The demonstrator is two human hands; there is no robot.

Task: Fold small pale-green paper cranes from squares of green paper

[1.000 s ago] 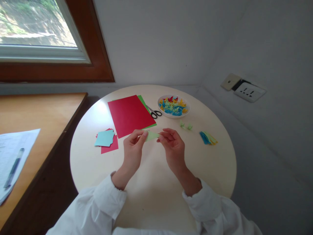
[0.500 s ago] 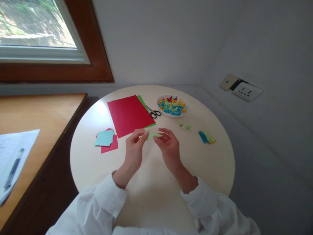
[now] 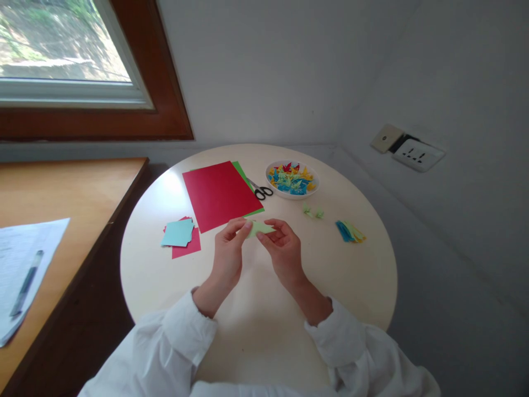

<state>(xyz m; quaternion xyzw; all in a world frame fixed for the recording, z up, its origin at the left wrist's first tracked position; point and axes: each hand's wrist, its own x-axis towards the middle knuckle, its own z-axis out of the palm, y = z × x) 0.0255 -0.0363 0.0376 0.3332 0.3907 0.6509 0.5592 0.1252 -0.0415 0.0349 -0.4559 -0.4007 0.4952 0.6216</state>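
Observation:
Between my two hands, above the round white table point(image 3: 264, 331), is a small pale green piece of folded paper point(image 3: 259, 228). My left hand point(image 3: 229, 248) pinches its left end between thumb and fingers. On the right side, my right hand point(image 3: 284, 251) grips it with the thumb below and the fingers curled behind. Two small pale green folded paper pieces point(image 3: 313, 212) lie on the table beyond my right hand. Behind my left hand rests a large red sheet point(image 3: 221, 193) on top of a green sheet point(image 3: 253, 214).
Black-handled scissors point(image 3: 263, 192) lie beside the sheets. A white bowl point(image 3: 318, 187) holds many colourful folded paper shapes. Blue, green and yellow paper strips point(image 3: 350, 232) lie at right; light blue squares point(image 3: 177, 232) over pink ones point(image 3: 187, 249) at left. A wooden desk point(image 3: 82, 187) stands left.
My right thumb and fingers have shifted slightly left along the pale green paper, and more of its pointed right end shows. The left hand keeps its pinch.

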